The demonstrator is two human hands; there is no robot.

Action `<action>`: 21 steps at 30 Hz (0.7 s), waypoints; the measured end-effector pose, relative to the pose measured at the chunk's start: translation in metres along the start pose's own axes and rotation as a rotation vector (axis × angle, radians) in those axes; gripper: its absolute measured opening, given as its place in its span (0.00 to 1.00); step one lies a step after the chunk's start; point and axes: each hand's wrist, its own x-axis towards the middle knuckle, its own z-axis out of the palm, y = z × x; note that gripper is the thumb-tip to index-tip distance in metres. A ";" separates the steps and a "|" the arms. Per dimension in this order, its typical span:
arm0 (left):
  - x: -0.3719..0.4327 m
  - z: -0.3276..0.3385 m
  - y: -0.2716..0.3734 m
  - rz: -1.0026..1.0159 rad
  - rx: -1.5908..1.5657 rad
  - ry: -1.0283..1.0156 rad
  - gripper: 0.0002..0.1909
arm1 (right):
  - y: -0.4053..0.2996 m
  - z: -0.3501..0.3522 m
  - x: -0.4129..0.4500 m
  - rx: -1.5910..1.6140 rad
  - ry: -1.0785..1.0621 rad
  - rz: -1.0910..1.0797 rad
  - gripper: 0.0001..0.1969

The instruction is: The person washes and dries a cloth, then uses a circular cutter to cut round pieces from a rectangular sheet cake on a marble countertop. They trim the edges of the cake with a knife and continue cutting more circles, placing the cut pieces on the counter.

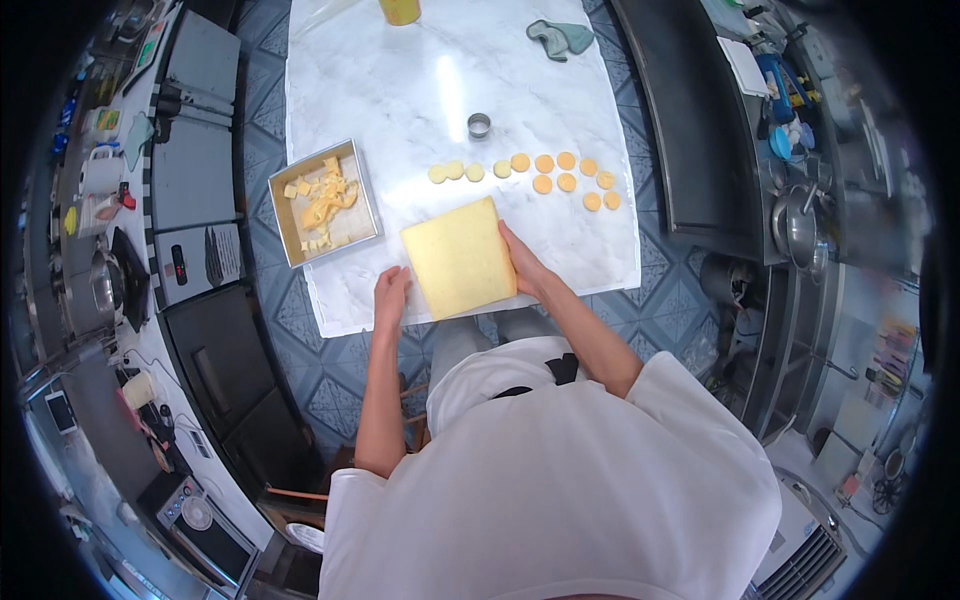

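Observation:
A square yellow sponge cake sheet (461, 259) is at the table's near edge, directly before me. My right hand (523, 262) holds it along its right side, the fingers partly hidden behind the edge. My left hand (391, 296) is beside the left side, a small gap away, with its fingers curled; whether anything is in them is hard to see. Beyond the sheet runs a row of small pale cake rounds (473, 172) and orange-toned rounds (544, 163). A metal ring cutter (478, 125) stands behind them.
To the left, a rectangular metal baking pan (363, 176) holds cake scraps (326, 199). A grey-green cloth (561, 40) and a yellow container (400, 10) are at the far end of the marble-patterned tabletop (360, 90). Dark cabinets (217, 360) and a steel counter (675, 127) flank the table.

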 end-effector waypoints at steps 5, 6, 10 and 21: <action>-0.008 0.029 0.024 -0.070 -0.156 -0.134 0.23 | 0.012 -0.003 -0.001 0.112 -0.021 0.006 0.35; -0.010 0.026 0.025 -0.068 -0.182 -0.114 0.22 | 0.012 0.001 -0.001 0.115 -0.035 -0.012 0.35; -0.030 0.009 0.037 0.035 -0.171 -0.037 0.21 | 0.021 0.014 -0.003 0.118 -0.085 -0.026 0.34; 0.017 -0.014 -0.032 0.288 0.040 0.151 0.24 | 0.019 -0.014 -0.037 -1.450 0.629 -0.616 0.25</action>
